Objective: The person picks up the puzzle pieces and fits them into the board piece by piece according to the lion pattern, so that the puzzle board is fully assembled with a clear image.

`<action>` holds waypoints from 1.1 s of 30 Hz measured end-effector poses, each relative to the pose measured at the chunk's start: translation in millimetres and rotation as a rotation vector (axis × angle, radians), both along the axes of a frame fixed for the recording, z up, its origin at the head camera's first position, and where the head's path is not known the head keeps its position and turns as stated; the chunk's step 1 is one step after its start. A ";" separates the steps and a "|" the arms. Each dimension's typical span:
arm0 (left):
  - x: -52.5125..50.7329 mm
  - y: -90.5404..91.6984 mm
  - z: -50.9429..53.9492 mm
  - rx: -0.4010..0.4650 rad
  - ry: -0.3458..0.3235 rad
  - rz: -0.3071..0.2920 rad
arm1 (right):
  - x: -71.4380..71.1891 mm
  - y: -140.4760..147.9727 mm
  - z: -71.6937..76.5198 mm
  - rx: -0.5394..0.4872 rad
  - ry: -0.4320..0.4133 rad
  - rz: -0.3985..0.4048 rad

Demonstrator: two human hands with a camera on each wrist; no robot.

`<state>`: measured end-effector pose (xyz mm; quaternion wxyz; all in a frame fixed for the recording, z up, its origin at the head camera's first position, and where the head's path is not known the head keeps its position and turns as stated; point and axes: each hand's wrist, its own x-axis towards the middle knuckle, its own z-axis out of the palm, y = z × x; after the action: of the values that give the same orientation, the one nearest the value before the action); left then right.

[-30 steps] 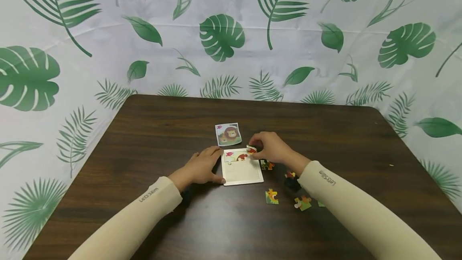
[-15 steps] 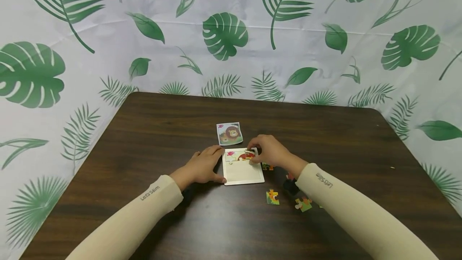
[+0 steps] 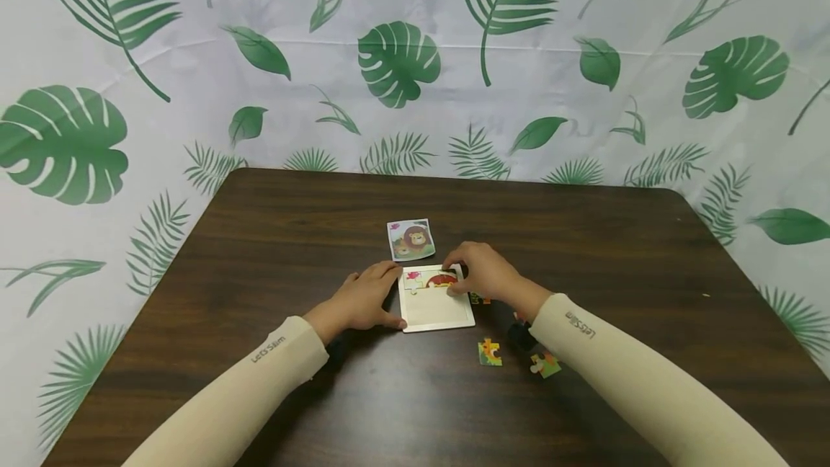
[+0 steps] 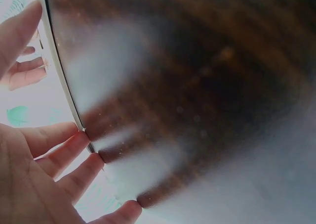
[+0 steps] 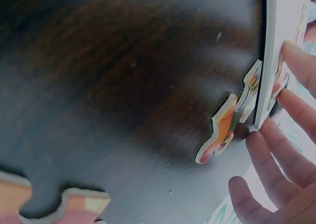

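A shallow white puzzle tray (image 3: 437, 312) lies flat, with puzzle pieces along its far side: a flower piece (image 3: 413, 279) at the left corner and a red mane piece (image 3: 439, 280) beside it. My left hand (image 3: 363, 299) rests along the tray's left edge, thumb at the near corner and fairly straight fingers at the far one. With thumb and forefinger, my right hand (image 3: 485, 269) pinches a puzzle piece (image 5: 280, 80) down in the tray's far right corner. That hand partly hides the piece in the head view.
A lion picture card (image 3: 411, 239) lies just beyond the tray. Loose pieces are on the dark table (image 3: 292, 229): one orange and green piece (image 3: 489, 352), another piece (image 3: 545, 365) near my right sleeve, and pieces (image 5: 224, 125) against the tray's right side. A leaf-patterned cloth (image 3: 398, 107) hangs behind.
The piece under my right hand, tilted above the tray corner a second ago, now lies flatter inside it. My right hand has lowered slightly. My left hand keeps its place on the tray.
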<state>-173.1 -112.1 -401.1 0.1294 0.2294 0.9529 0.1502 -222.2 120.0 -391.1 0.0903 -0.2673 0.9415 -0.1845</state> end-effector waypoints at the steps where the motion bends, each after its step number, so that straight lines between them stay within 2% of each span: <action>1: 0.1 -0.1 0.4 -0.002 -0.002 0.001 | 0.2 0.0 0.1 0.001 -0.001 -0.003; 7: 0.7 0.1 1.9 -0.018 0.005 0.000 | -1.3 1.3 -1.1 -0.014 -0.004 -0.018; 10: 0.9 3.8 7.6 -0.052 0.005 -0.021 | -2.7 4.6 -1.6 -0.042 -0.011 -0.011; 12: 0.5 9.2 13.8 -0.085 0.000 -0.058 | -3.1 7.5 -1.0 -0.052 -0.023 -0.010; 15: -1.4 20.1 21.9 -0.141 -0.024 -0.145 | -3.5 13.0 1.0 -0.062 -0.034 -0.004; 17: -3.0 26.8 23.2 -0.179 -0.039 -0.204 | -3.4 16.9 2.0 -0.065 -0.038 -0.005; 20: -4.8 34.9 21.6 -0.237 -0.056 -0.254 | -2.9 23.6 1.4 -0.066 -0.053 0.012; 26: -6.4 43.5 18.5 -0.291 -0.057 -0.270 | -0.8 32.9 -2.0 -0.059 -0.096 0.049; 33: -7.0 47.3 19.1 -0.308 -0.042 -0.252 | 0.5 35.2 -4.3 -0.025 -0.085 0.076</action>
<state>-180.1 -64.8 -381.9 0.2003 0.3211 0.9256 -0.0098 -221.7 155.2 -395.4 0.1337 -0.2957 0.9237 -0.2037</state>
